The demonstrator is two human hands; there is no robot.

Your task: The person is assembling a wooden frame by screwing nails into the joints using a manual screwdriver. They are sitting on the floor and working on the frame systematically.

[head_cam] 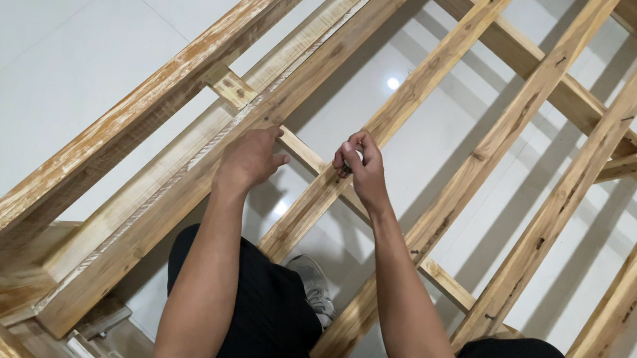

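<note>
A rough wooden frame (177, 145) of long beams and slats lies over a white tiled floor. My left hand (251, 156) rests with curled fingers on the thick side beam, where a thin cross batten (301, 153) meets it. My right hand (361, 164) is closed in a fist over a small dark object, too small to identify, pressed at the crossing of that batten and a diagonal slat (419, 86). Both forearms reach forward from my lap.
Several parallel slats (578, 178) run to the right, with bent nails sticking out of them. A far cross beam (557, 79) ties them together. My dark trousers and a grey shoe (315, 284) show through the frame. Glossy floor tiles (53, 33) lie to the left.
</note>
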